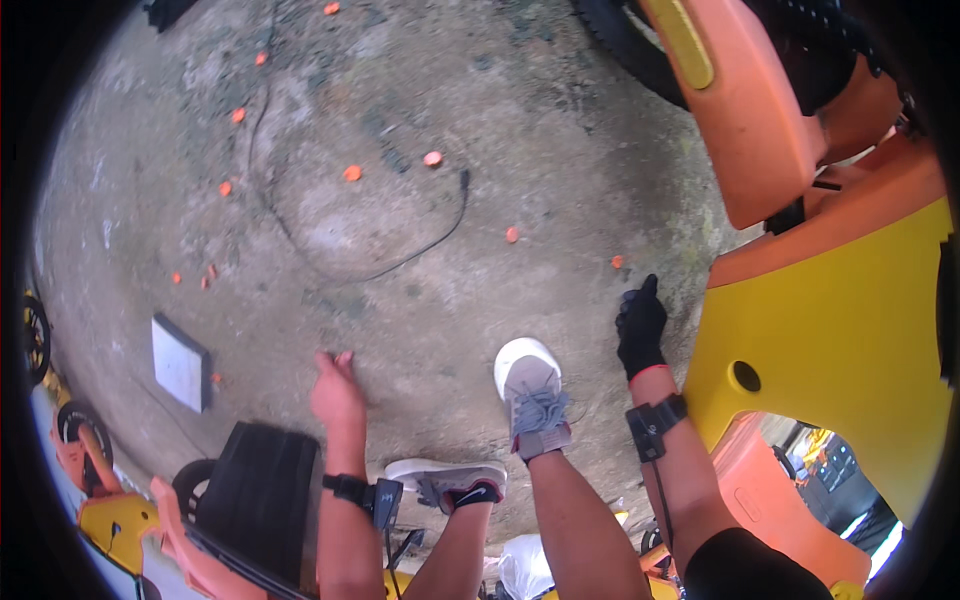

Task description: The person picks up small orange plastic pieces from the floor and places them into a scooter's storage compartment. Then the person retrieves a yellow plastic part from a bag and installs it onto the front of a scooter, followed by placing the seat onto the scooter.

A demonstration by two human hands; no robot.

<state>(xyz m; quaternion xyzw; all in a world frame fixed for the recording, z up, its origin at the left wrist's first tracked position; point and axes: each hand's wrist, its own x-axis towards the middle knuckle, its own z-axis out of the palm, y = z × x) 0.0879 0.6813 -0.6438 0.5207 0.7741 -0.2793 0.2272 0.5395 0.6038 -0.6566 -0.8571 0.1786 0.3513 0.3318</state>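
Note:
My bare left hand (338, 390) hangs over the concrete floor, left of my feet, its fingers curled in and nothing visible in them. A dark strap with a small box (382, 502) sits on that wrist. On the right, my right hand (642, 325) wears a black glove; one finger stretches out and the others are bent apart, with no object seen in them. It is nearest to the yellow body panel (820, 330) of an orange-and-yellow two-wheeler, with a gap between. A small orange piece (617, 262) lies on the floor just beyond the glove.
A black cable (400, 266) curves across the floor among several scattered orange pieces (353, 173). At left lie a pale square slab (180, 362) and a black seat-like block (258, 500). More orange-and-yellow vehicles (110, 520) stand at lower left. A white plastic bag (525, 567) is behind my feet.

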